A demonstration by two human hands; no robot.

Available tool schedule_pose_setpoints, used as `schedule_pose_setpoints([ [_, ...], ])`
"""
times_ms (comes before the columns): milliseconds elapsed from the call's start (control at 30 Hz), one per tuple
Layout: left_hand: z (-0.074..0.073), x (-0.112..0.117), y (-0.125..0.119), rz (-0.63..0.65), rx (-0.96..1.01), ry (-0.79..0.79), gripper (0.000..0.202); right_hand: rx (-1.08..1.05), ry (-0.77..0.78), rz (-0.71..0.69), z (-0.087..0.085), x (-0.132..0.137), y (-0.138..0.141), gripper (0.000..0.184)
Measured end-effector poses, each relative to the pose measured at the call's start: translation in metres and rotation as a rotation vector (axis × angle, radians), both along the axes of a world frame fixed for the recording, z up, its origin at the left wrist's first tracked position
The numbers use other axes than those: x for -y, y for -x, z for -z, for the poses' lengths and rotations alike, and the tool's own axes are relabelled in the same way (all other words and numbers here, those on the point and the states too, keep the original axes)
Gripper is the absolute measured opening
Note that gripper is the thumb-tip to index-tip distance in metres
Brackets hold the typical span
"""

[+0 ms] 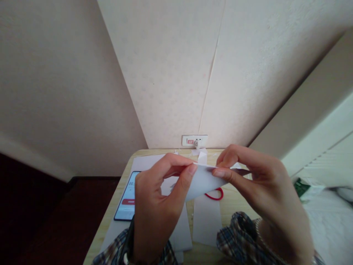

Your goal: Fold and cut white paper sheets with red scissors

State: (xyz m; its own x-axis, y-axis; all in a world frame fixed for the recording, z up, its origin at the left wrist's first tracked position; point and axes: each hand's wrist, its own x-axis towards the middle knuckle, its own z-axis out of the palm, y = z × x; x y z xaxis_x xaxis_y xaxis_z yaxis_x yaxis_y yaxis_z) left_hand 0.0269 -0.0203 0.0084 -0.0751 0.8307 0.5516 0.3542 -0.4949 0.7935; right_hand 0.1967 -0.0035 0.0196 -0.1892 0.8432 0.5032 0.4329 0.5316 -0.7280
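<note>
A folded piece of white paper (204, 180) is held up above the small table, its top edge between both hands. My left hand (162, 198) pinches the paper's upper left corner between thumb and index finger. Farther right along the same edge, my right hand (256, 176) grips the paper between thumb and fingers. A dark pointed sliver shows beneath the right hand's fingers; I cannot make out what it is. Below the paper a red loop (222, 194), which looks like a scissor handle, lies on the table, the rest of it hidden.
The wooden table (234, 209) stands against the wall, with white paper sheets (206, 224) and scraps on it. A lit phone (125, 202) lies at the left. A wall socket (194, 140) with a plug sits behind. White bedding (331, 217) is at the right.
</note>
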Motion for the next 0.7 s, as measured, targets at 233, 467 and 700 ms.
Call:
schedule_pose_setpoints([
  [233,0.0009,-0.0016,-0.0015,-0.014,0.038,0.017,0.016,0.008,-0.006,-0.006,-0.0013,0.0006,-0.0008,0.030],
  [467,0.0021,-0.0027,-0.0027,-0.007,0.084,0.031,0.018,0.007,0.004,-0.018,-0.0009,0.0036,0.0000,0.028],
  [700,-0.0017,-0.0006,-0.0045,-0.028,0.097,0.025,0.016,0.029,0.010,-0.014,-0.0017,0.0076,0.0029,0.029],
])
